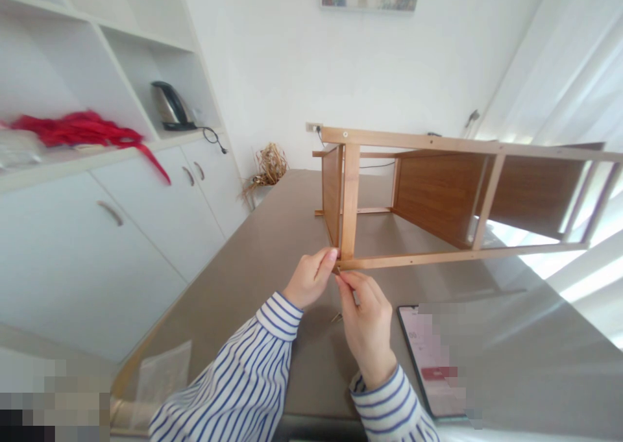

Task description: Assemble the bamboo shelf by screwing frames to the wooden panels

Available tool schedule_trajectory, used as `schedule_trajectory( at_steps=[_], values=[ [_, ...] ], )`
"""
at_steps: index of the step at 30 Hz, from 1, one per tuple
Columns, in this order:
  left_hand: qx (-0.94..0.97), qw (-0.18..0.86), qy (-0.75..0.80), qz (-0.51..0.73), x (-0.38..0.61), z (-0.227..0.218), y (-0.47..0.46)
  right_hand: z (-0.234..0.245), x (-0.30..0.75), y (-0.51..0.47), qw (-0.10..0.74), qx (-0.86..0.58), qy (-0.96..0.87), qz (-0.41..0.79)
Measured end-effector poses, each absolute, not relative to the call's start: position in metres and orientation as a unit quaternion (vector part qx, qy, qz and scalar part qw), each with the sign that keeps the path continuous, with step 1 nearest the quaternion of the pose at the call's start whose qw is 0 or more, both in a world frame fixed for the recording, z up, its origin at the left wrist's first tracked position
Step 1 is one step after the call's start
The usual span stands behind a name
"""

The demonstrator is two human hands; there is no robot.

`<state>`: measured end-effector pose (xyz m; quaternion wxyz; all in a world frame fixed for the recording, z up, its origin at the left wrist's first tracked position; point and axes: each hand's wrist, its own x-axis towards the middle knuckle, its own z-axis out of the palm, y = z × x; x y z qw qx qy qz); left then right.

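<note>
A wooden shelf unit (349,202) lies on its side on the table, its slim rails running off to the right. At its near lower corner, my left hand (310,278) is closed around the rail's end, thumb on top. My right hand (366,319) pinches at the same corner, fingertips against the rail. Whatever sits between those fingertips is too small and covered to make out. Some small metal pieces, perhaps screws (337,317), lie on the table just left of my right hand.
A phone (426,364) lies on the grey-brown table (233,299) right of my right hand. A clear plastic bag (163,377) rests at the front left. White cabinets (146,202) with a kettle (170,108) and red cloth (82,129) stand left; dried plants (270,166) stand behind.
</note>
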<state>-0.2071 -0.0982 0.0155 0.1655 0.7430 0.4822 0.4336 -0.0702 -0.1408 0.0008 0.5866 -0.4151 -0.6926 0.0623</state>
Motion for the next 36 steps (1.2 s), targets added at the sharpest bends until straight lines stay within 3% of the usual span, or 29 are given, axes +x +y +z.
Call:
schedule_trajectory(
  at_steps=[12,36],
  values=[
    [0.745,0.162,0.481,0.432,-0.206,0.014,-0.099,0.006,-0.072,-0.138,0.580,-0.428,-0.690,0.064],
    [0.749,0.164,0.476,0.431,-0.204,0.015,-0.100,0.012,-0.064,-0.137,0.543,-0.500,-0.633,0.234]
  ],
)
